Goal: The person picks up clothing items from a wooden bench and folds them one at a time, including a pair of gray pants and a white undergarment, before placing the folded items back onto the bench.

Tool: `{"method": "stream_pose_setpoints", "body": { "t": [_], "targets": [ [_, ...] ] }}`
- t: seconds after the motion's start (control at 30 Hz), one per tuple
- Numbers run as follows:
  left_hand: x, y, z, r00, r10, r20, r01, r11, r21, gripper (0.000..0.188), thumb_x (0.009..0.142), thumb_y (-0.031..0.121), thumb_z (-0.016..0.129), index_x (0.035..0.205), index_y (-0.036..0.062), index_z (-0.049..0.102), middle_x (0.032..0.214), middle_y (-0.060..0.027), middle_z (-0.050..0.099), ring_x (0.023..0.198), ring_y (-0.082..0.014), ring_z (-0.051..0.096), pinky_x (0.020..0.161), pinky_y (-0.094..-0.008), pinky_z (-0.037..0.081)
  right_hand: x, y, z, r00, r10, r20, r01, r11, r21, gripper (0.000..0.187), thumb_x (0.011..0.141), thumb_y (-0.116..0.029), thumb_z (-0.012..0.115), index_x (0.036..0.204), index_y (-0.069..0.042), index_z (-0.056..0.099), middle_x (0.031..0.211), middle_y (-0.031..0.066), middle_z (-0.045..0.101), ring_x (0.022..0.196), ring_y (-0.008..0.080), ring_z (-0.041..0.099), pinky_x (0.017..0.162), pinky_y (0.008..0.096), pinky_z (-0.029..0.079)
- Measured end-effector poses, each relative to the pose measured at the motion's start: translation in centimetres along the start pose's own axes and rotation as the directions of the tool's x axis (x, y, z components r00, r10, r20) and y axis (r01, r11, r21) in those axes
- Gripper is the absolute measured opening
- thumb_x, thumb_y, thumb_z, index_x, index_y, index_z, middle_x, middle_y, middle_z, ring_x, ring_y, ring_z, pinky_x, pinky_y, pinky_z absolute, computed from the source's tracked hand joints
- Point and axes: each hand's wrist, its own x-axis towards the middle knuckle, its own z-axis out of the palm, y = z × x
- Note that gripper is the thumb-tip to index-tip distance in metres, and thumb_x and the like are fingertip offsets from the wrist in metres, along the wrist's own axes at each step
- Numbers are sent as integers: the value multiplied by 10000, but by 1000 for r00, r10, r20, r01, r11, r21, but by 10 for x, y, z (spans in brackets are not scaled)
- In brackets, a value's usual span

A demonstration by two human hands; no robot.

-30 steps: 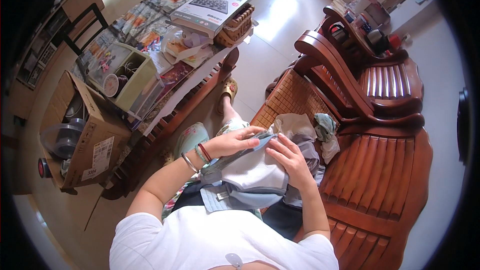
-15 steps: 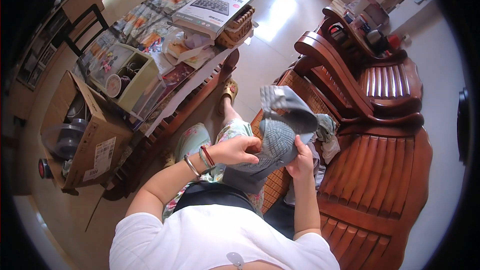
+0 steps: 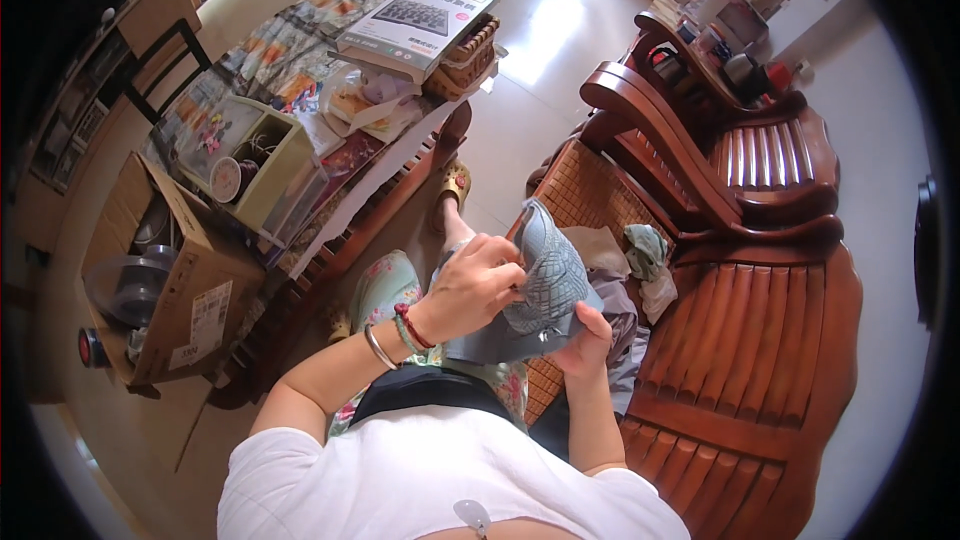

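Over my lap is a grey-blue bra [image 3: 552, 280] with a raised lattice pattern on its cup; the lower band hangs toward my waist. My right hand [image 3: 584, 342] grips its right edge, thumb on the front and the other fingers mostly hidden behind. Curled fingers of my left hand [image 3: 478, 285] pinch the cup's left edge, their tips partly out of sight. A metal bangle and corded bracelets circle my left wrist.
Rumpled clothes [image 3: 620, 295] lie on the woven seat [image 3: 585, 185] to the right, beside a slatted wooden chair [image 3: 735, 340]. At left, a cluttered table carries a boxed board game [image 3: 420, 20] and a green organizer [image 3: 270, 160]. Below it stands a cardboard box [image 3: 205, 290].
The bra's upper band has dropped out of sight behind the cup. My left hand has risen and closed on the cup's edge; my right hand has shifted slightly left and down.
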Motion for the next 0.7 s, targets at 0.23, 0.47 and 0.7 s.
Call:
{"method": "stream_pose_setpoints", "body": {
  "t": [0.23,0.47,0.7],
  "targets": [
    [-29,4,14,926,-359,113,374,910,-177,276,855,231,654,993,25,535,722,-131,649,671,-281,662,629,-336,506,0,15,-10,994,-43,101,45,999,-21,611,781,-122,572,1330,59,374,1291,206,517,1171,330,529,1020,444,400],
    [-21,-9,32,767,-465,443,373,-239,-897,173,935,207,588,1000,86,482,876,9,530,835,-81,561,757,-244,488,1,-5,13,979,-128,161,144,986,-89,587,825,-153,537,1343,65,367,1319,203,496,1218,337,486,1048,458,360],
    [-69,-28,63,584,-723,370,475,-66,-878,429,795,-114,401,1202,-7,486,1024,-39,573,840,-97,553,702,-198,449,8,34,-60,948,117,-295,-178,965,-191,390,867,-65,528,1238,46,485,1190,148,594,1072,287,590,938,430,468]
  ]
}}
